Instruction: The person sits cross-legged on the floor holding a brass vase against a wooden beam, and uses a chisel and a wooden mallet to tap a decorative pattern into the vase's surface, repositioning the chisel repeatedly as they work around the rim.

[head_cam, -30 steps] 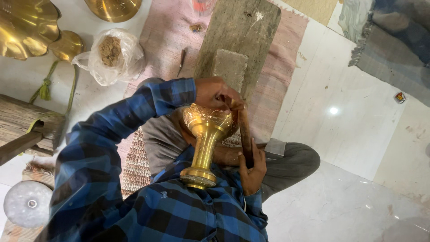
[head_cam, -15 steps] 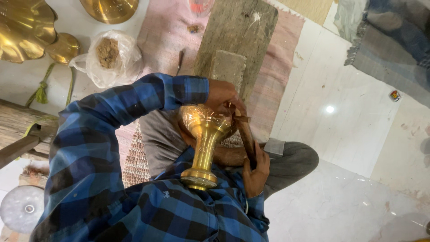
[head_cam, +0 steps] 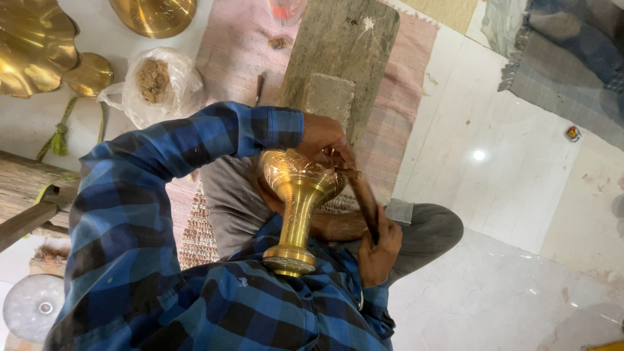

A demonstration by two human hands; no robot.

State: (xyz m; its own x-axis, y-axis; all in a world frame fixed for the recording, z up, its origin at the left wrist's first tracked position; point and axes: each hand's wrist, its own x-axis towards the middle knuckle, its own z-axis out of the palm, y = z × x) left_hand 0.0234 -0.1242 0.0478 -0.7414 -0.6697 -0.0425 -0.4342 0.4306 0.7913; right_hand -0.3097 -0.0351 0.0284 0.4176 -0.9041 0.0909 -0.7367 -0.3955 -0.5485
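An engraved brass vase [head_cam: 299,195] with a flared foot lies across my lap, bowl end pointing away from me. My left hand [head_cam: 323,136], in a blue checked sleeve, grips the far side of the bowl; whether it also pinches a small tool there I cannot tell. My right hand [head_cam: 380,250] is closed around the lower end of a dark wooden stick [head_cam: 364,195]. The stick's upper end rests against the bowl next to my left fingers.
Beyond the vase, a grey wooden plank [head_cam: 338,45] with a stone block [head_cam: 329,97] lies on a pink mat [head_cam: 240,39]. At upper left are a plastic bag of brown powder [head_cam: 156,84] and brass dishes [head_cam: 32,45]. A log [head_cam: 19,188] is at the left and folded cloths [head_cam: 559,45] at the upper right.
The view has shifted slightly. Both hands stay on the vase and the stick, with the stick's tip still at the bowl.
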